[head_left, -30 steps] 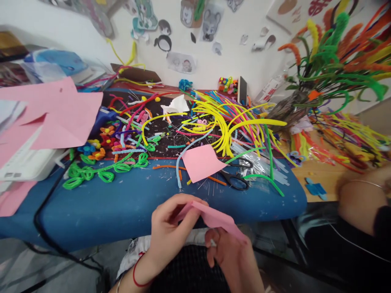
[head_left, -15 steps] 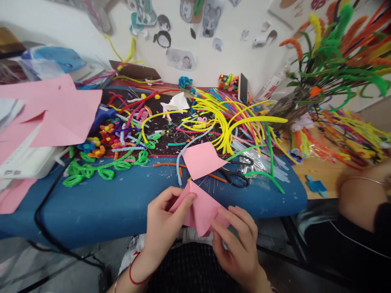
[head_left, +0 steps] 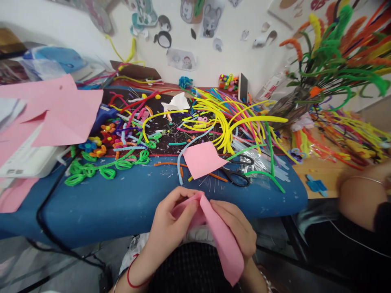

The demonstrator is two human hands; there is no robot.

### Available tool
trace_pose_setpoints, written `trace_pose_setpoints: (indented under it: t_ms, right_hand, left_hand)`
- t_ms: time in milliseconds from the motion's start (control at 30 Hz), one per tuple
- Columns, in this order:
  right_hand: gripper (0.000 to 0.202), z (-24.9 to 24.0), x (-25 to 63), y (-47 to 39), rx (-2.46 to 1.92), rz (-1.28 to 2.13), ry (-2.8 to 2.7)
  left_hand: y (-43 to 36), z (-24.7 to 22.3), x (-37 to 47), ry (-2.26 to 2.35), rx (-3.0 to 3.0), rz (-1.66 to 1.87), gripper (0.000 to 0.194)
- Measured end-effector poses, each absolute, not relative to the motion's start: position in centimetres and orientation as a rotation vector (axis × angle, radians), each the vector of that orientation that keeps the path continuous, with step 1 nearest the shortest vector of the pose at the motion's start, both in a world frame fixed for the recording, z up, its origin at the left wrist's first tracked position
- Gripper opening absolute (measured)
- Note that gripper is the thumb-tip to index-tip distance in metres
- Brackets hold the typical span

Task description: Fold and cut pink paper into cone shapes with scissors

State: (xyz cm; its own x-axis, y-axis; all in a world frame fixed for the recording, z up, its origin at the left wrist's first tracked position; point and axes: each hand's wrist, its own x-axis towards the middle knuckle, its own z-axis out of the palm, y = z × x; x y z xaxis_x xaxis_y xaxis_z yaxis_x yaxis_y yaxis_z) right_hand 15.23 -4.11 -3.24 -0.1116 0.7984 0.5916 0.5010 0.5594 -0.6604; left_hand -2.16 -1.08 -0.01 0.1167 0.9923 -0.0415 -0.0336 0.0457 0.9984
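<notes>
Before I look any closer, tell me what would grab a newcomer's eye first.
Probably the bright yellow fuzzy strips fanned out mid-table, then the tall bunch of green and orange stems at the upper right. Nearer, the fingers of the left hand pinch a bent pink paper, with the right hand against it, just in front of the blue table edge.

A pink paper sheet (head_left: pixel 224 250), bent to a narrow peak; its top pinched in the left hand (head_left: pixel 171 228); its long flap slanting down beside the right hand (head_left: pixel 240 230).
</notes>
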Motion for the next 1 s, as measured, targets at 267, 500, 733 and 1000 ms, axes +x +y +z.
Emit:
trace_pose_setpoints:
  t_ms: [267,500,733,1000]
  right_hand:
    - [0.026,-3.6,15.8,-4.4,-1.187,0.647,-1.445]
    - [0.031,-4.3,17.7,-5.0,-0.917,-0.082,-1.934]
    - [0.027,-6.4,17.1,-3.9,-1.074,-0.06,-1.75]
    - [0.03,-8.1,16.5,-4.4,-1.118,-0.087,-1.651]
  left_hand:
    - [-0.8,-0.9,-2.2,1.27,1.398,0.993,0.015]
    - [-0.1,-0.6,-2.8,1.505,1.764,0.997,0.02]
    - [0.1,0.1,-4.5,1.355,1.453,1.0,0.076]
    - [-3.7,-2.4,-2.7,1.436,1.401,1.072,0.086]
